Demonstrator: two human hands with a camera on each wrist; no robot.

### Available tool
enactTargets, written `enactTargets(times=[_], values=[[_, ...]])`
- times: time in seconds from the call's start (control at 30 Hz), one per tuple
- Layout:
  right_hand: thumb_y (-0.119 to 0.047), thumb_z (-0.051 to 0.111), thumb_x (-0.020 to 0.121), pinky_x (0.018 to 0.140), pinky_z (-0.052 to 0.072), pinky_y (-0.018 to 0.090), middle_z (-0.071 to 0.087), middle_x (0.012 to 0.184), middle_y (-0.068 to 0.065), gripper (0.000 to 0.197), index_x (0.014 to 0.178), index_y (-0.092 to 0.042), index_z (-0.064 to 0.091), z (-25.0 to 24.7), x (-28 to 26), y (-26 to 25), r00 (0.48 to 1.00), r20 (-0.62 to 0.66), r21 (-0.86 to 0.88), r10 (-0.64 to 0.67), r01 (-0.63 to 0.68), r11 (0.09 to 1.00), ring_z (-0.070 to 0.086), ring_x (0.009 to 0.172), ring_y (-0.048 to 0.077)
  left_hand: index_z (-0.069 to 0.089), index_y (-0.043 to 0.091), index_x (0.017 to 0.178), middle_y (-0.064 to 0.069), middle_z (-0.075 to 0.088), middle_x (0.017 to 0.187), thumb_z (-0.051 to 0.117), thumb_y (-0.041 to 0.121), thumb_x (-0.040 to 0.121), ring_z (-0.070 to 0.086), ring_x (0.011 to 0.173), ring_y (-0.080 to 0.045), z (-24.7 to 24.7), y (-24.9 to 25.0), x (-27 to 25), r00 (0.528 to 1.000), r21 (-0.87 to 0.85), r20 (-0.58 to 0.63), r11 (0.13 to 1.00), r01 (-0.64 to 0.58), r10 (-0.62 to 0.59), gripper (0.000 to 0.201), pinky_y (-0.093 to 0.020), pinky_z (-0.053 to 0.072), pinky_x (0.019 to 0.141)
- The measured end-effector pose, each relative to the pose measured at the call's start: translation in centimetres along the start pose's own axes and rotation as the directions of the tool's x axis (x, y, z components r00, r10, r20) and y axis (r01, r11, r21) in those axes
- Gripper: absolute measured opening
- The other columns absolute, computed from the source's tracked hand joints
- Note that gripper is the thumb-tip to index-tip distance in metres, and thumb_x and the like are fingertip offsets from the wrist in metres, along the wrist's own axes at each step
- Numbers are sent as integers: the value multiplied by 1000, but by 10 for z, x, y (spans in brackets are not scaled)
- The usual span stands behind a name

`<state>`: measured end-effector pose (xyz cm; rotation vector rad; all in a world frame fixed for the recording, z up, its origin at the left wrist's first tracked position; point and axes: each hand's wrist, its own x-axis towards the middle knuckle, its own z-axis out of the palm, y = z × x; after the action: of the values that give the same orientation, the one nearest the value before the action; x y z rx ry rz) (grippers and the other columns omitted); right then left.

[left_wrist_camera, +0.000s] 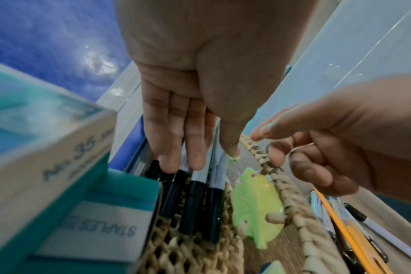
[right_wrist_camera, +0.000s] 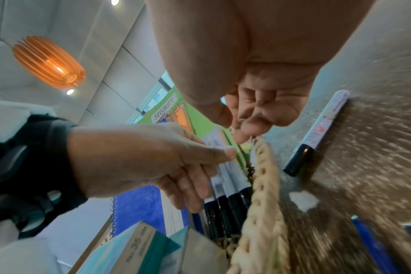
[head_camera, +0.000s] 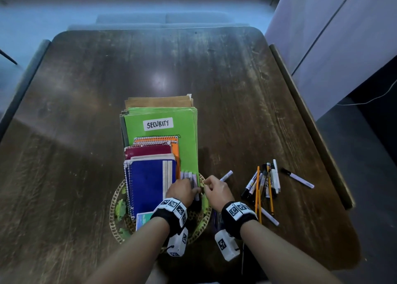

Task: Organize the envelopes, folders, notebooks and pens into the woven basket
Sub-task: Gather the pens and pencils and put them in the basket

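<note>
The woven basket (head_camera: 115, 197) sits at the table's near edge. Brown envelopes (head_camera: 159, 102), a green "SECURITY" folder (head_camera: 163, 116) and a blue notebook (head_camera: 148, 182) lean back out of it. Several white markers (head_camera: 190, 176) (left_wrist_camera: 195, 200) lie along its right side. My left hand (head_camera: 194, 190) (left_wrist_camera: 195, 157) presses straight fingers onto those markers. My right hand (head_camera: 207, 186) (right_wrist_camera: 242, 128) has curled fingers and holds nothing, one fingertip touching the basket rim (right_wrist_camera: 263, 185). One loose marker (head_camera: 226, 175) (right_wrist_camera: 317, 133) lies on the table just past that hand.
A pile of pens and pencils (head_camera: 264, 182) lies on the wooden table to the right, with a single marker (head_camera: 297, 178) beyond it. A teal staples box (head_camera: 142, 219) (left_wrist_camera: 94, 222) stands in the basket's near side. Green leaf ornaments (left_wrist_camera: 253, 204) hang on the rim.
</note>
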<state>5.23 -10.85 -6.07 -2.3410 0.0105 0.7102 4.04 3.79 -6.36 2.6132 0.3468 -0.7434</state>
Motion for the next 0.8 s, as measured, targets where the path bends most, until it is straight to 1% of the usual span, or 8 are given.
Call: enactTargets(times=[0.13,0.2,0.27,0.33,0.43,0.57,0.63,0.8], values=[[-24,52,94,67,51,36,65,79,3,9,90,-19,59,-25,5,23,992,-86,44,88,-85,995,63,73,22,60,21,89,-1,65,87,50,48,99,62,86,-20,-4,22,-7,977,-35,-156,988,-149,142,30,-35,52,77],[-24,51,95,69,50,36,64,81,3,10,93,-18,59,-43,9,41,979,-126,53,161,-155,986,62,75,22,57,22,87,4,62,80,51,47,99,57,76,-16,-2,42,-7,946,-14,-199,964,-264,257,28,-30,43,74],[-25,51,96,73,50,35,65,87,2,10,97,-19,59,-60,15,61,961,-142,29,236,-235,972,62,82,21,56,21,89,4,62,84,55,41,98,59,79,-16,0,62,1,914,-24,-201,931,-363,351,22,-28,40,68],[-27,51,96,77,48,33,64,93,2,12,100,-19,60,-74,21,79,946,-130,-8,296,-299,954,62,92,23,60,18,98,0,62,95,58,36,97,61,88,-20,5,79,14,889,-11,-179,903,-429,421,18,-34,50,72],[-29,54,95,85,48,34,63,109,6,20,110,-16,58,-84,32,103,936,-98,-65,337,-344,937,60,105,26,60,16,116,-7,57,114,60,33,94,58,103,-27,19,99,41,912,76,-120,920,-385,391,28,-41,52,84],[-32,56,92,93,50,40,60,126,16,35,121,-11,53,-81,46,119,931,-71,-139,359,-366,920,57,116,33,48,18,134,-14,49,128,56,22,95,54,114,-34,31,110,68,983,174,-17,969,-177,183,41,-44,48,89],[-37,57,90,102,45,44,52,138,18,45,128,-12,50,-78,53,120,934,-74,-185,350,-357,916,50,126,36,45,16,134,-15,49,128,52,18,96,56,114,-36,34,111,78,996,203,15,975,-89,88,39,-46,48,87],[-38,57,94,107,40,46,59,129,14,33,117,-15,56,-73,66,116,939,-16,-199,342,-338,920,44,132,35,44,6,123,-20,55,120,40,26,104,63,105,-40,40,106,94,997,176,40,981,-77,71,27,-45,49,79]])
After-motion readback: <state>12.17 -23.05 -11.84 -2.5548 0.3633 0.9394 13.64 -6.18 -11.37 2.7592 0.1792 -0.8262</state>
